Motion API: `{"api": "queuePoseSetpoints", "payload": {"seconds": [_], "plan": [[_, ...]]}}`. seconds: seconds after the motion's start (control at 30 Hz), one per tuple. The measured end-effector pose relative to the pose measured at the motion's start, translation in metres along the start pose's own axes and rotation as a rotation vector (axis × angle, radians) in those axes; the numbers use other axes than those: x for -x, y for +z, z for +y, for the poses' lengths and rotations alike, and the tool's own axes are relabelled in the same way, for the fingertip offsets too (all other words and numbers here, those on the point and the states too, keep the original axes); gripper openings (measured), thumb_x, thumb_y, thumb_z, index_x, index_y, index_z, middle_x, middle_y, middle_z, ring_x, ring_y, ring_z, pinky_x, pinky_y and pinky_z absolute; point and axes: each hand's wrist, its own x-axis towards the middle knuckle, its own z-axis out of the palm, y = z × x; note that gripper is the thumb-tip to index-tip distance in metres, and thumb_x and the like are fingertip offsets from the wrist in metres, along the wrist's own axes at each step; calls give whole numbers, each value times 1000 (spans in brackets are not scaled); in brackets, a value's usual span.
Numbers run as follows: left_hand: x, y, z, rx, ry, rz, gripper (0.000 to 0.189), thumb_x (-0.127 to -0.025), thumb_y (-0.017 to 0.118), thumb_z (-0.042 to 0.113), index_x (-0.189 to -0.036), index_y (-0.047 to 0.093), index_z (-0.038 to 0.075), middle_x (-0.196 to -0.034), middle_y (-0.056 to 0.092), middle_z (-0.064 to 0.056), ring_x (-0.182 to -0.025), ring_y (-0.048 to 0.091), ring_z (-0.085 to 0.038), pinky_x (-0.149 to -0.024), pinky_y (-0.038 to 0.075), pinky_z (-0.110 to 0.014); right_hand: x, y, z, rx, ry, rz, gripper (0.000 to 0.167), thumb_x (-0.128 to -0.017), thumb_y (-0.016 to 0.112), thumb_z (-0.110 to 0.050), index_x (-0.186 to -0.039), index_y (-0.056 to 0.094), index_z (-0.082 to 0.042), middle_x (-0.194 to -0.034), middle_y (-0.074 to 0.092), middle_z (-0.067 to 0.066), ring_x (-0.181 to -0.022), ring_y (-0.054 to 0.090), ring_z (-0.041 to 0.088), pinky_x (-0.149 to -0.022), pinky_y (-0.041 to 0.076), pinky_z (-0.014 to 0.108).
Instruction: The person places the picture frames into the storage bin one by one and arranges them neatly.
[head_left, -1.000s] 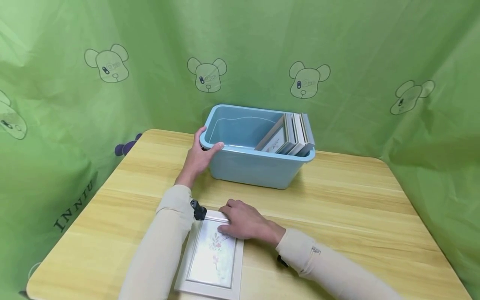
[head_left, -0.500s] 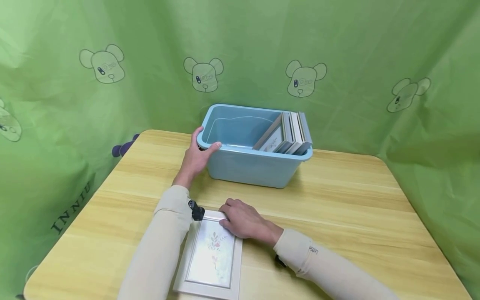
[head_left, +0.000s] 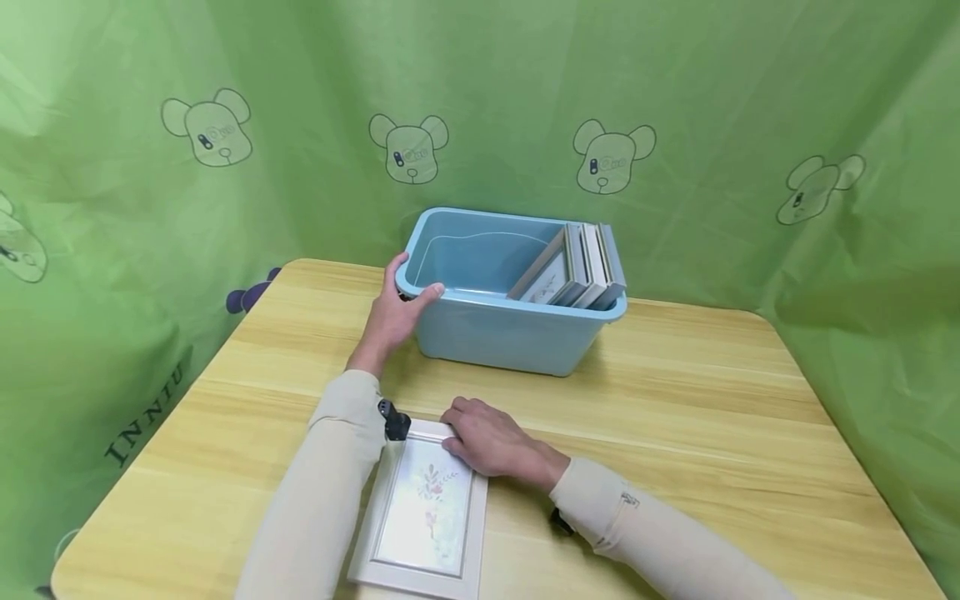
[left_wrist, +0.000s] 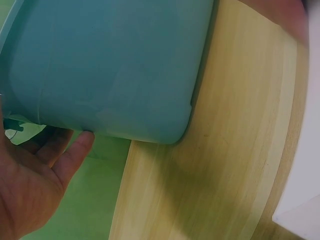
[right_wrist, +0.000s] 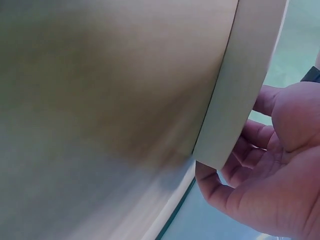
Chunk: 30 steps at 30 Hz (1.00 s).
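Note:
A light blue plastic bin (head_left: pixel 498 337) stands toward the back of the table. My left hand (head_left: pixel 393 317) grips its left end, the thumb over the near rim; in the left wrist view, fingers (left_wrist: pixel 75 155) meet the bin's outer wall. A white picture frame (head_left: pixel 427 500) with a faint floral print lies face up near the front, partly covered by my left sleeve. My right hand (head_left: pixel 487 442) holds its far right corner, thumb along the border and fingers bent over the far edge. The right wrist view shows fingertips against the frame's side (right_wrist: pixel 240 75).
Several picture frames (head_left: pixel 577 267) lean together at the right end inside the bin. The wooden table (head_left: pixel 705 417) has rounded corners, and a green curtain (head_left: pixel 510 67) with bear-head drawings surrounds its back and sides. A purple object (head_left: pixel 251 296) shows behind the left edge.
My right thumb has drawn back slightly from the picture toward the frame's border. The left hand keeps its hold on the bin, and the head view has shifted a little.

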Motion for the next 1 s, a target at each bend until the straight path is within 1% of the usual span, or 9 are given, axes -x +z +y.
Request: {"api": "queuePoseSetpoints", "payload": {"seconds": [0.13,0.43,0.57,0.73,0.8,0.83,0.9,1.0], "plan": [[0,1,0,-1,3,1,87,-80,64,67,-148,11,52,-154,37,-16,-137,41,-37,-111,34,-56,2,-2,1,-14,3,5,27,-95,60,-28,-116,66,-12,-100,58,-3,-89,53,12,-78,50,27],[-1,1,0,5,4,-2,92,-76,63,73,-149,12,50,-153,38,-16,-136,42,-36,-110,36,-55,9,-6,1,-40,36,26,30,-96,57,-27,-120,63,-10,-103,55,-1,-80,51,12,-71,49,26],[0,1,0,-2,0,3,92,-77,63,72,-149,12,50,-153,39,-17,-135,42,-37,-110,36,-56,14,-9,4,-76,40,16,29,-97,56,-27,-121,61,-10,-105,56,0,-79,51,12,-72,49,27],[-1,1,-1,-4,6,4,90,-78,63,69,-149,12,51,-152,39,-17,-135,42,-37,-110,36,-56,20,-13,12,-157,41,13,25,-97,56,-25,-118,59,-11,-103,63,-1,-86,55,11,-80,51,30],[-1,1,-1,-4,5,3,90,-77,63,71,-149,12,51,-153,38,-17,-136,42,-37,-111,35,-56,22,-16,17,-203,37,26,25,-96,57,-23,-119,59,-13,-104,65,-1,-88,57,12,-83,52,31],[-1,1,-1,-2,5,3,90,-78,63,70,-149,12,51,-153,38,-17,-136,42,-37,-111,35,-56,23,-17,19,-225,38,33,26,-95,57,-22,-120,58,-14,-105,65,-2,-89,57,11,-84,51,32],[-1,1,-1,-1,3,5,87,-80,63,67,-148,11,52,-153,37,-17,-136,41,-38,-111,35,-56,25,-21,24,-269,49,43,29,-94,58,-22,-122,58,-18,-108,65,-3,-90,57,11,-85,51,32],[-1,1,-1,2,3,6,85,-82,64,63,-148,11,54,-153,37,-17,-136,41,-38,-111,34,-57,29,-29,30,-332,73,48,33,-91,60,-22,-124,58,-24,-104,65,-6,-87,57,10,-82,50,31]]}}
